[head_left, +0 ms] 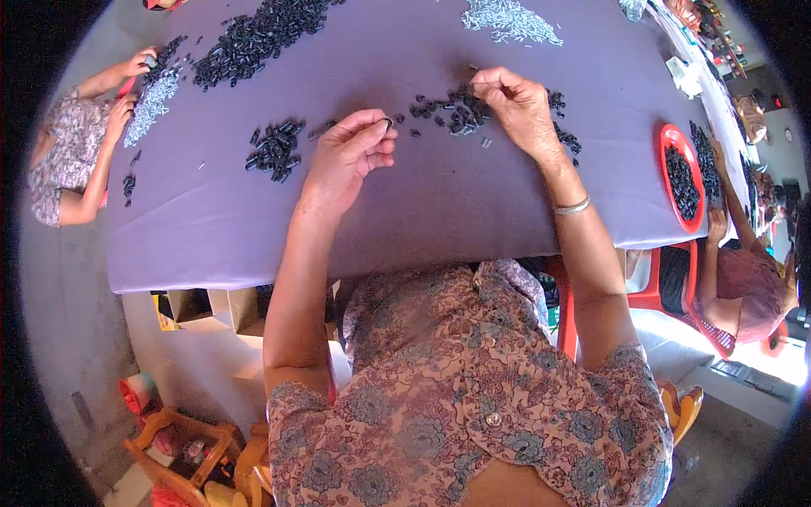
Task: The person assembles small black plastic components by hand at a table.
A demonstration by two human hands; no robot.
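My left hand (pixel 346 156) is closed over the purple cloth, pinching a small black tubular piece (pixel 389 123) between thumb and forefinger; its round end faces right. To the right, my right hand (pixel 517 106) has its fingers pinched around a tiny thin piece (pixel 473 68), too small to name. Below those fingertips lies a loose scatter of short black pieces (pixel 460 114) with a few small silvery ones among them. A compact heap of similar black pieces (pixel 274 150) sits left of my left hand. More black pieces (pixel 566 139) lie beyond my right wrist.
A large black heap (pixel 253 42) and a pile of silvery pins (pixel 511 21) lie farther back on the purple tablecloth (pixel 194 228). At the right edge stands a red basin (pixel 694 215) of black pieces. Other people (pixel 72 156) work at the left and right sides.
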